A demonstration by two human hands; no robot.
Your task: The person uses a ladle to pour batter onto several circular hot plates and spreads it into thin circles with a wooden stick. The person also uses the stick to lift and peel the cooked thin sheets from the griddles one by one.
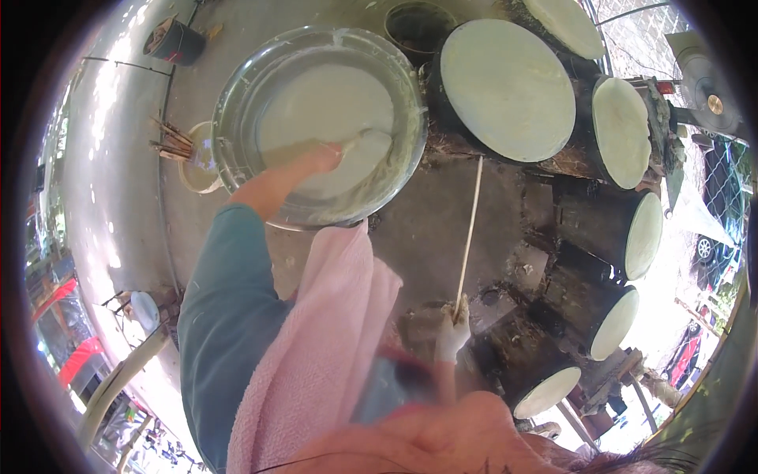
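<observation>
My left hand [324,157] reaches over a wide metal basin [230,118] of pale liquid batter [325,101]. It grips the handle of a ladle [374,145], whose round bowl lies in or at the surface of the batter. My right hand [453,335], in a whitish glove soiled at the fingers, is closed around a long thin stick [472,219]. The stick points away from me, its far end near the edge of a large round griddle [506,89] coated with a pale layer. A pink towel [331,308] hangs down in front of me.
Further coated griddles [622,133] curve around my right side on dark, drum-like stoves [568,284]. Behind the basin stands a dark round container [419,26]. To the left are a pail [204,183] with several sticks [174,142] and a black bucket [177,42].
</observation>
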